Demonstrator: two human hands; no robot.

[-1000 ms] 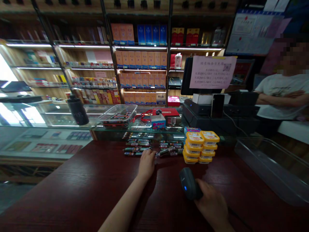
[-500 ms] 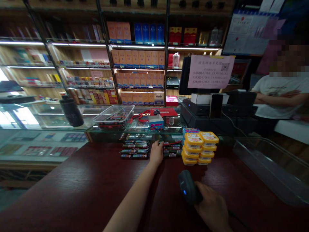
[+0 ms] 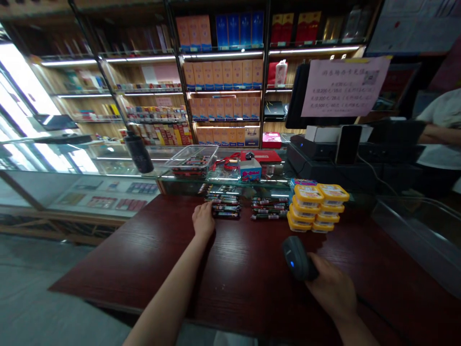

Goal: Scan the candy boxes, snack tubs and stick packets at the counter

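My right hand (image 3: 333, 286) is wrapped round the handle of a dark barcode scanner (image 3: 297, 258) with a blue light, held above the dark red-brown wooden counter (image 3: 230, 269). My left hand (image 3: 203, 220) is at the left end of a pile of slim, pen-like sticks (image 3: 226, 207). Its fingers are bent and close together; their tips are partly hidden against the pile, so what they grip cannot be made out. A second pile of similar sticks (image 3: 269, 209) lies to the right. Beside it stand two stacks of yellow-lidded tubs (image 3: 309, 194).
Behind the piles is a glass ledge with a clear plastic box (image 3: 192, 161) of sticks, a small blue-pink carton (image 3: 251, 170) and a dark bottle (image 3: 139, 153). At right are a monitor with a pink notice (image 3: 344, 89), a clear bin (image 3: 414, 240) and a person (image 3: 441, 134).
My left hand has moved from between the two stick piles to the left end of the left pile. The view has shifted, and the scanner stays in my right hand.
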